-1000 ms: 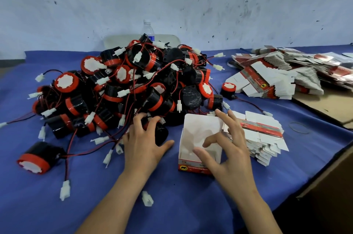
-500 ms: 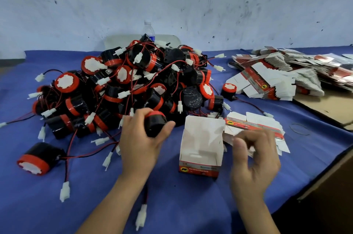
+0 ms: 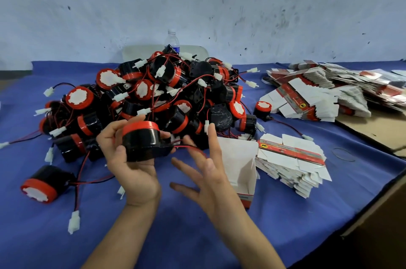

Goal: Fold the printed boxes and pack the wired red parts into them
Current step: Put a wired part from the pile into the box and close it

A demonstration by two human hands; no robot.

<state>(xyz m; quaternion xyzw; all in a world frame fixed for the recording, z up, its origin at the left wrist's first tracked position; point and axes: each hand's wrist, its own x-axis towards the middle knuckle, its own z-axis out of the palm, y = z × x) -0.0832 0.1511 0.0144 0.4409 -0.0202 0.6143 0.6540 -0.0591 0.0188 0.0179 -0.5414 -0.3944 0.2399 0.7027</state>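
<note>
Head view is showing the left hand (image 3: 134, 172) gripping one wired red part (image 3: 142, 141) just above the blue cloth (image 3: 175, 235). Its thumb and fingers are curling round the black body, and the red cap is facing up. A thin red wire (image 3: 190, 148) is running from the part's right side across to the right hand (image 3: 206, 176). That hand is hovering beside the part with its fingers spread wide and mostly straight. The wire is lying against them, and whether any finger is pinching it I cannot tell.

Just behind and to the right of the right hand, a folded box (image 3: 239, 165) is standing upright on the cloth. Its top is gaping open and its white inner walls are showing, with the hand covering its near left side. Touching the box on the right, a stack of flat boxes (image 3: 290, 159) is leaning in a slanted pile.

To the left, a loose part (image 3: 44, 183) is lying on its side, its wire trailing to a white plug (image 3: 73, 222).

Farther back, a big heap of parts (image 3: 167, 97) is sitting tangled in red and black wires. At the far right, more flat boxes (image 3: 318, 95) are sprawling over the cloth and a sheet of cardboard (image 3: 377, 128). A water bottle (image 3: 172, 40) is poking up behind the heap.
</note>
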